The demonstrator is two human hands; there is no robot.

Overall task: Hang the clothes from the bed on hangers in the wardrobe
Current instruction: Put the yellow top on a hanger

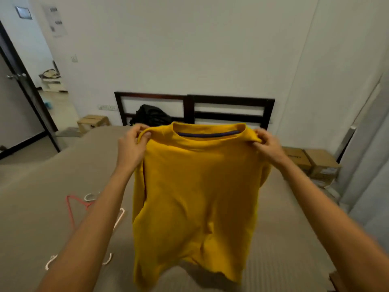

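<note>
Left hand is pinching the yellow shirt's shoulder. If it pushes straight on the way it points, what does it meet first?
Likely the black bag by the headboard, beyond the left hand; depth is unclear.

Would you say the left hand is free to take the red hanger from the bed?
Probably not yet: the left hand pinches the yellow shirt by its shoulder, though the red hanger lies close below it.

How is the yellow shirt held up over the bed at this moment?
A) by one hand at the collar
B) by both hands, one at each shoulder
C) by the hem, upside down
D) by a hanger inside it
B: the left hand and the right hand each pinch one shoulder of the yellow shirt, collar on top.
</note>
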